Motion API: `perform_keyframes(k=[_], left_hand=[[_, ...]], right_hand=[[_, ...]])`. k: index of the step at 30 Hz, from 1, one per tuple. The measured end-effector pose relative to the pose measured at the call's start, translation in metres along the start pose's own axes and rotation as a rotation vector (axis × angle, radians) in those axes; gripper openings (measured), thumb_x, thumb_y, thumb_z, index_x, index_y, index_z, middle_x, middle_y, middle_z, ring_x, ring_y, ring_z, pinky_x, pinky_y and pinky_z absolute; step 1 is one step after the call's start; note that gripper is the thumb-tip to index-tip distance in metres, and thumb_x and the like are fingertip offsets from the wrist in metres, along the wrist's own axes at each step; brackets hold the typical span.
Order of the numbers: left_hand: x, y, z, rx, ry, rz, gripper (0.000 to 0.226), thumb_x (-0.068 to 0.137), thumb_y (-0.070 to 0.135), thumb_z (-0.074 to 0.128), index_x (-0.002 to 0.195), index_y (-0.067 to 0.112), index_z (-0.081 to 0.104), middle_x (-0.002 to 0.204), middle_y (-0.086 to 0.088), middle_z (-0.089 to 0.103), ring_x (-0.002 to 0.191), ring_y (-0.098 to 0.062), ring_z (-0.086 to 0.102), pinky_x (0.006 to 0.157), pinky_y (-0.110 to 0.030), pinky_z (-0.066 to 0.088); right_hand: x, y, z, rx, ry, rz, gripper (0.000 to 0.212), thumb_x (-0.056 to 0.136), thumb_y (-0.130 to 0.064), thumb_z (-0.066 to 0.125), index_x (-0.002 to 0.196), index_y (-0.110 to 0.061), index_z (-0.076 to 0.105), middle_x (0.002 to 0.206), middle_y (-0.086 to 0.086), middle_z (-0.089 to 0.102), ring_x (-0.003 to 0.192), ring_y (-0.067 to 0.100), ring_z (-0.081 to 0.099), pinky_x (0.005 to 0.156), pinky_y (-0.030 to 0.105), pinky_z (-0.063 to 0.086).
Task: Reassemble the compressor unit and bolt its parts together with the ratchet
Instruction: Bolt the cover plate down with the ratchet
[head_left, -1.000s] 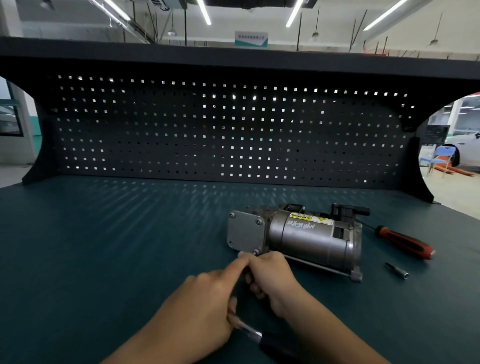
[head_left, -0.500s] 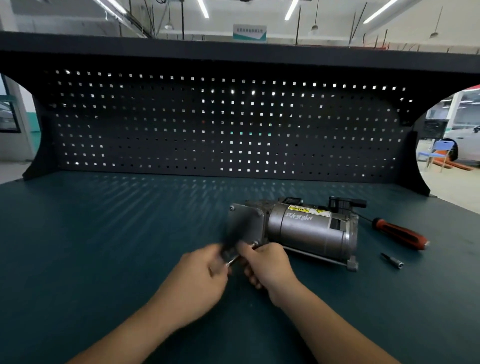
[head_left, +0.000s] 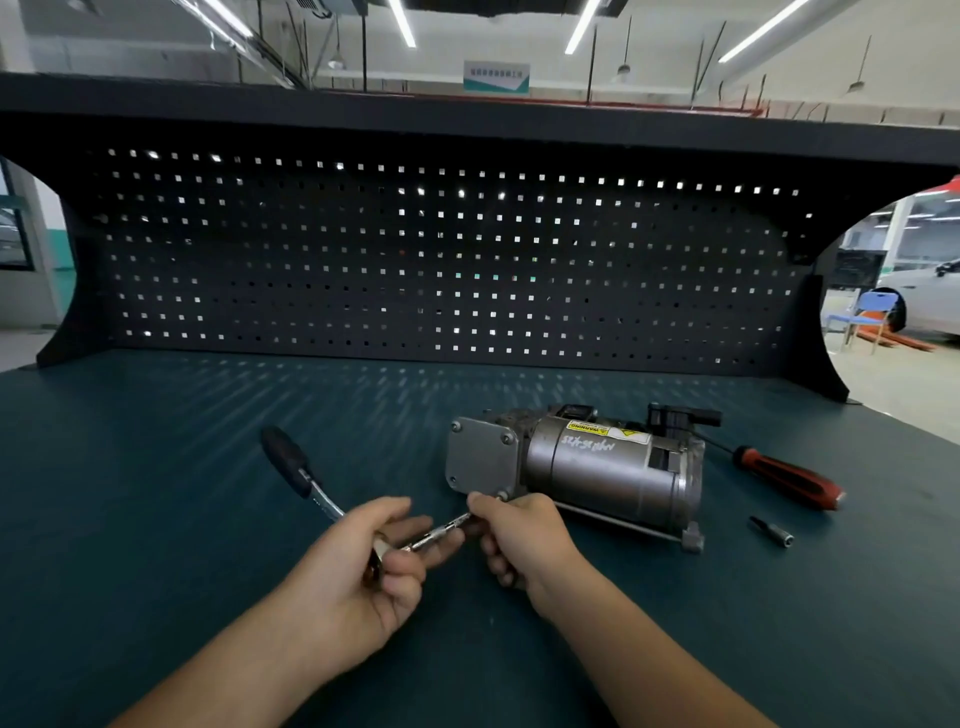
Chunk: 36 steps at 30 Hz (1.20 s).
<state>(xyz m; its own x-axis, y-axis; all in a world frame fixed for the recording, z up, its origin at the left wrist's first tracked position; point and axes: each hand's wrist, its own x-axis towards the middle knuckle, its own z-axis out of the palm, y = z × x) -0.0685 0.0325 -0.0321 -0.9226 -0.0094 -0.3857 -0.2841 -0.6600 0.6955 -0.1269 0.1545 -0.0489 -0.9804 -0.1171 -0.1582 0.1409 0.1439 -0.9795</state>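
The grey compressor unit (head_left: 597, 467) lies on its side on the dark green bench, its square end plate (head_left: 480, 460) with corner bolts facing me. My left hand (head_left: 363, 566) grips the ratchet (head_left: 311, 486) at its head, and the black handle points up and to the left. A thin extension bit (head_left: 441, 532) runs from the ratchet head toward the plate's lower right bolt. My right hand (head_left: 519, 535) pinches the bit's tip right at that bolt, in front of the compressor.
A screwdriver with a red and black handle (head_left: 784, 478) lies right of the compressor. A small metal socket bit (head_left: 771, 531) rests in front of it. A black pegboard (head_left: 441, 270) closes off the back of the bench.
The ratchet handle has swung from below my hands up and out to the left. My left hand has moved from the plate to the ratchet head, and the bit now reaches the lower right bolt.
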Motion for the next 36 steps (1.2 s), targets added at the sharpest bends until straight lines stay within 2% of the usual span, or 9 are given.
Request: perform_keyframes(k=[4, 9, 13, 18, 21, 25, 30, 33, 36], left_hand=[[0.001, -0.002, -0.003, 0.799, 0.061, 0.391, 0.017, 0.092, 0.006, 0.049, 0.104, 0.011, 0.06, 0.054, -0.005, 0.062, 0.029, -0.009, 0.036, 0.031, -0.018, 0.026], [0.002, -0.017, -0.016, 1.854, 0.083, 1.017, 0.03, 0.091, 0.029, 0.042, 0.119, 0.04, 0.041, 0.094, 0.012, 0.061, 0.085, -0.012, 0.059, 0.073, -0.03, 0.048], [-0.002, -0.02, -0.008, 1.441, 0.028, 0.863, 0.022, 0.086, 0.034, 0.054, 0.108, 0.034, 0.053, 0.073, 0.009, 0.065, 0.067, -0.009, 0.061, 0.06, -0.02, 0.046], [-0.007, -0.007, 0.007, 0.248, -0.01, 0.102, 0.037, 0.09, 0.039, 0.053, 0.099, 0.004, 0.058, 0.077, -0.019, 0.072, 0.04, -0.012, 0.058, 0.036, -0.018, 0.047], [-0.008, 0.003, 0.004, -0.113, -0.05, -0.034, 0.042, 0.09, 0.032, 0.052, 0.102, -0.008, 0.052, 0.078, -0.029, 0.068, 0.035, -0.013, 0.056, 0.032, -0.019, 0.046], [-0.009, 0.007, 0.003, 0.578, 0.016, 0.098, 0.027, 0.088, 0.032, 0.057, 0.102, 0.009, 0.06, 0.05, -0.01, 0.06, 0.03, -0.012, 0.047, 0.03, -0.015, 0.036], [-0.01, -0.002, -0.001, 1.696, 0.208, 0.739, 0.026, 0.087, 0.048, 0.047, 0.071, 0.028, 0.05, 0.053, 0.002, 0.05, 0.055, -0.013, 0.054, 0.051, -0.025, 0.035], [-0.013, -0.008, 0.0, 1.75, 0.17, 0.844, 0.039, 0.076, 0.066, 0.038, 0.06, 0.03, 0.041, 0.054, 0.008, 0.048, 0.056, -0.008, 0.049, 0.052, -0.023, 0.035], [-0.022, -0.01, 0.008, 1.377, 0.087, 0.635, 0.059, 0.064, 0.079, 0.033, 0.073, 0.026, 0.059, 0.044, 0.01, 0.05, 0.039, -0.005, 0.044, 0.044, -0.019, 0.034]], right_hand=[[0.002, 0.002, -0.001, -0.043, 0.019, -0.043, 0.037, 0.091, -0.025, 0.055, 0.057, -0.009, 0.052, 0.03, -0.007, 0.039, 0.024, 0.007, 0.033, 0.031, 0.015, 0.023], [0.003, 0.004, -0.001, -0.083, 0.059, -0.086, 0.045, 0.088, -0.027, 0.06, 0.047, -0.01, 0.048, 0.029, -0.006, 0.041, 0.024, 0.006, 0.034, 0.031, 0.014, 0.025], [0.004, 0.003, -0.002, -0.013, 0.038, -0.035, 0.04, 0.088, -0.015, 0.058, 0.05, -0.009, 0.048, 0.032, -0.003, 0.043, 0.023, 0.006, 0.033, 0.03, 0.014, 0.023], [0.003, -0.002, 0.0, 0.069, 0.01, 0.034, 0.039, 0.09, -0.02, 0.055, 0.054, -0.011, 0.046, 0.03, -0.005, 0.04, 0.023, 0.006, 0.031, 0.033, 0.011, 0.02], [0.003, -0.002, 0.001, 0.077, 0.0, 0.042, 0.038, 0.092, -0.023, 0.053, 0.056, -0.011, 0.048, 0.03, -0.006, 0.041, 0.023, 0.006, 0.032, 0.033, 0.011, 0.021], [0.003, -0.002, -0.002, 0.086, -0.019, 0.057, 0.037, 0.094, -0.024, 0.049, 0.06, -0.011, 0.048, 0.031, -0.006, 0.043, 0.024, 0.007, 0.032, 0.033, 0.012, 0.021], [0.004, 0.002, -0.003, -0.028, -0.007, 0.001, 0.036, 0.093, -0.024, 0.05, 0.059, -0.012, 0.051, 0.031, -0.006, 0.044, 0.024, 0.006, 0.035, 0.031, 0.011, 0.022], [0.004, 0.005, -0.001, -0.028, 0.0, -0.048, 0.041, 0.092, -0.021, 0.053, 0.052, -0.013, 0.048, 0.032, -0.006, 0.043, 0.025, 0.006, 0.034, 0.032, 0.012, 0.022], [0.002, 0.002, -0.002, -0.02, -0.006, -0.022, 0.041, 0.093, -0.022, 0.052, 0.054, -0.012, 0.047, 0.029, -0.008, 0.041, 0.023, 0.005, 0.032, 0.031, 0.012, 0.021]])
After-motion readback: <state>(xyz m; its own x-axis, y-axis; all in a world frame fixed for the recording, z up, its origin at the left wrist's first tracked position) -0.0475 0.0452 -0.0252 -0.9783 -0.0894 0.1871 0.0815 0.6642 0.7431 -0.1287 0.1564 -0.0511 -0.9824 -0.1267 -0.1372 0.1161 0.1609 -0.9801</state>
